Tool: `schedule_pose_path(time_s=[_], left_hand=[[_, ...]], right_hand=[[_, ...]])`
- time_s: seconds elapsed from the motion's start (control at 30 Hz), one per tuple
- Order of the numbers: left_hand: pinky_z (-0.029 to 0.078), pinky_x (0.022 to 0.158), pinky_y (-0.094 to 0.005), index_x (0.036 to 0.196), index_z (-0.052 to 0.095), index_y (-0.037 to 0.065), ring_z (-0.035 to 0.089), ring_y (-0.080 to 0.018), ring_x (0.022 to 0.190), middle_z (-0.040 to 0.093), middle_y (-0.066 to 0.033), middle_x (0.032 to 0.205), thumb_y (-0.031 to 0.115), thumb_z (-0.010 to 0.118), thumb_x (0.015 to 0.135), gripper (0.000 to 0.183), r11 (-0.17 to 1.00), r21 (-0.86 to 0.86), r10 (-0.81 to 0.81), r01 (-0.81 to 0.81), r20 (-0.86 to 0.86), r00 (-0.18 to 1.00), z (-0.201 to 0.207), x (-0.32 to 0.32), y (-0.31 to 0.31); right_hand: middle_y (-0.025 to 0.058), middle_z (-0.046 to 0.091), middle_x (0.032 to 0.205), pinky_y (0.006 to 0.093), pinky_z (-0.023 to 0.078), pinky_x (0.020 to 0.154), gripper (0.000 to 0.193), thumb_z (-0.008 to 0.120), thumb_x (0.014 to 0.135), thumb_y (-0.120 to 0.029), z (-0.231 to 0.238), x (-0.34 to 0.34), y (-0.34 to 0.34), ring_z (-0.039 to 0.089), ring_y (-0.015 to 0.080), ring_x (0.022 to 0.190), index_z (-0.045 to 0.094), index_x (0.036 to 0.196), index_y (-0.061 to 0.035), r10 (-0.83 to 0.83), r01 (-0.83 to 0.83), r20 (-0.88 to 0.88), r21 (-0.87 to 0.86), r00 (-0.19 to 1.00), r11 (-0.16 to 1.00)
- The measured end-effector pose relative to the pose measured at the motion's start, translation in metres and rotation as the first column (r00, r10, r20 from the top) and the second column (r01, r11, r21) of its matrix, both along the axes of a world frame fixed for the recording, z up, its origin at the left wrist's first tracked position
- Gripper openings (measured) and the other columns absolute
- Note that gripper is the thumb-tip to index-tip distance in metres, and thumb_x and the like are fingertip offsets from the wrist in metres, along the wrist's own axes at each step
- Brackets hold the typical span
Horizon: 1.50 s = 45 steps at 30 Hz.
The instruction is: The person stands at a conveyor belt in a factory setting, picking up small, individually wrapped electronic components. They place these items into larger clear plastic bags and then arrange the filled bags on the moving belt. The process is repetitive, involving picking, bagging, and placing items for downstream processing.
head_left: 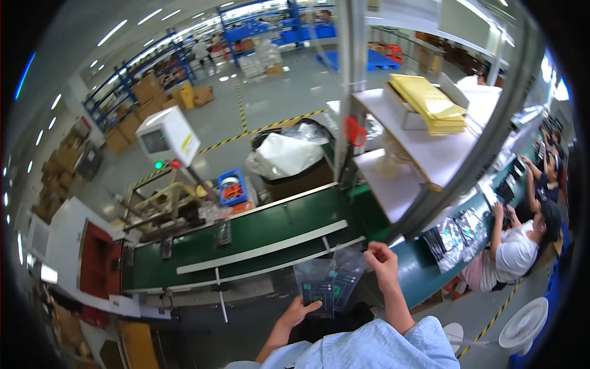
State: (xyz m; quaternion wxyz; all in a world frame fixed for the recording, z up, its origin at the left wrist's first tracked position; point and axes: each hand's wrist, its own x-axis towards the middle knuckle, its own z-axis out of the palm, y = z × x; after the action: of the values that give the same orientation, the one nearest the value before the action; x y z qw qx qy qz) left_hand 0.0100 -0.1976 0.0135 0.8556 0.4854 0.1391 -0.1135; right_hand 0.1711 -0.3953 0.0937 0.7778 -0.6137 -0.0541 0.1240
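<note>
In front of my body, my left hand [299,312] is closed on dark flat packs in clear plastic bags [318,294], its thumb lying across the front one. A second bagged pack [345,284] fans out behind it, to the right. My right hand [383,265] is raised beside the bags' upper right corner, fingers pinched at the clear plastic edge. What exactly lies between those fingertips is hard to make out. Beyond the hands runs a green conveyor belt [258,230], with small dark packs [222,234] lying on its left half.
A white machine [95,258] with a red opening stands at the belt's left end. Ahead are a blue basket [232,189] and a large bin with plastic [289,157]. Shelves [424,147] hold yellow envelopes [430,101]. Co-workers [519,246] sit along the right-hand bench, near a fan [522,323].
</note>
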Motion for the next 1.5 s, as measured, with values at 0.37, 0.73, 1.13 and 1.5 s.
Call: schedule_pose_path(time_s=[0.37,0.73,1.13,1.5], left_hand=[[0.045,0.082,-0.0309,0.109,0.055,-0.001,0.057,-0.0151,0.09,0.061,-0.0079,0.102,0.016,0.064,0.081,0.034,0.962,0.046,0.272,-0.269,-0.061,0.96,-0.004,-0.097,0.094],[0.047,0.081,-0.033,0.111,0.053,0.0,0.057,-0.0166,0.091,0.06,-0.0073,0.102,0.012,0.063,0.082,0.033,0.802,-0.149,0.553,-0.578,-0.177,0.814,-0.028,-0.094,0.099],[0.045,0.089,-0.0373,0.116,0.049,0.002,0.057,-0.0218,0.1,0.058,-0.0104,0.108,0.011,0.057,0.085,0.033,0.78,-0.145,0.584,-0.609,-0.18,0.791,-0.03,0.006,0.139],[0.047,0.087,-0.0402,0.117,0.047,0.002,0.057,-0.0243,0.1,0.057,-0.0125,0.109,0.011,0.055,0.086,0.033,0.688,-0.179,0.635,-0.704,-0.321,0.702,-0.02,0.002,0.168]], right_hand=[[0.0043,0.062,0.079,0.023,0.046,0.065,0.028,0.067,0.076,-0.009,-0.008,0.011,0.149,0.057,0.0092,0.073,0.059,0.101,-0.0001,0.177,-0.143,0.179,-0.188,0.968,0.972],[0.0061,0.063,0.092,0.025,0.048,0.074,0.029,0.062,0.084,-0.017,-0.061,-0.023,0.187,0.059,0.0117,0.081,0.06,0.107,0.0016,0.686,-0.731,-0.338,-0.007,0.644,0.683],[0.0019,0.061,0.076,0.0235,0.043,0.066,0.013,0.062,0.079,-0.007,-0.094,0.111,0.24,0.055,0.0092,0.07,0.064,0.089,0.0007,0.346,-0.353,-0.076,-0.114,0.935,0.929],[0.0017,0.06,0.068,0.024,0.043,0.058,0.01,0.062,0.075,-0.01,-0.222,0.262,0.288,0.054,0.0094,0.062,0.065,0.08,-0.0014,0.119,-0.17,-0.137,-0.467,0.983,0.868]])
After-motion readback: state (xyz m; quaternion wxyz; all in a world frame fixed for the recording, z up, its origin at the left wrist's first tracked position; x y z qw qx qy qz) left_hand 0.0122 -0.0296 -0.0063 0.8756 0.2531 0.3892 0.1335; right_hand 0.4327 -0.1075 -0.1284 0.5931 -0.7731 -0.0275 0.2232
